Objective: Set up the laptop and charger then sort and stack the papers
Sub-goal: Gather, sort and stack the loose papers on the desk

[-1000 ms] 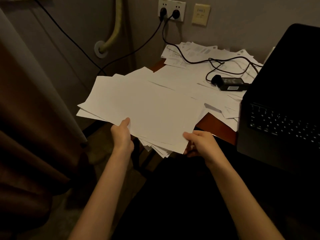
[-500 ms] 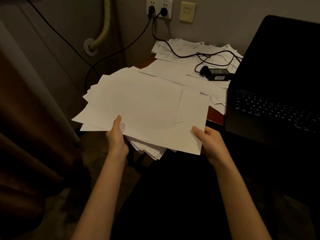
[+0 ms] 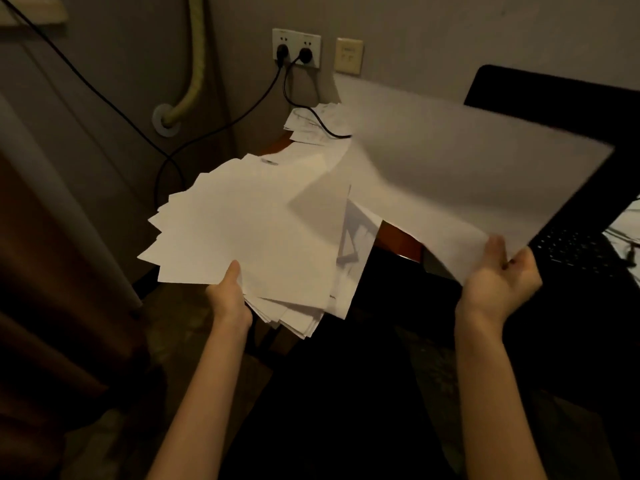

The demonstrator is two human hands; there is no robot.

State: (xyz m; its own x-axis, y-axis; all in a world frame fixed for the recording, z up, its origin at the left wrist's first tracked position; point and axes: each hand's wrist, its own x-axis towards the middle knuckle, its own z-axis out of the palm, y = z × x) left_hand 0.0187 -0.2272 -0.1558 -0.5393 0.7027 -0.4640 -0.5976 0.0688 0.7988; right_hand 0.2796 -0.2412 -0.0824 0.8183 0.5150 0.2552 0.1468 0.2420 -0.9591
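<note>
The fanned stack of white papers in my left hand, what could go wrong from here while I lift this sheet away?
The fanned stack of white papers is pinched only at its near edge by the left hand, so loose sheets may slide out to the floor. The single white sheet in the right hand is raised over the open black laptop, hiding the desk, and could snag the black charger cable.

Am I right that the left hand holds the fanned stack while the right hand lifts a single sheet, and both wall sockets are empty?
Not quite. The head view shows the left hand on the stack and the right hand lifting a sheet, but both sockets have black plugs in them.
</note>
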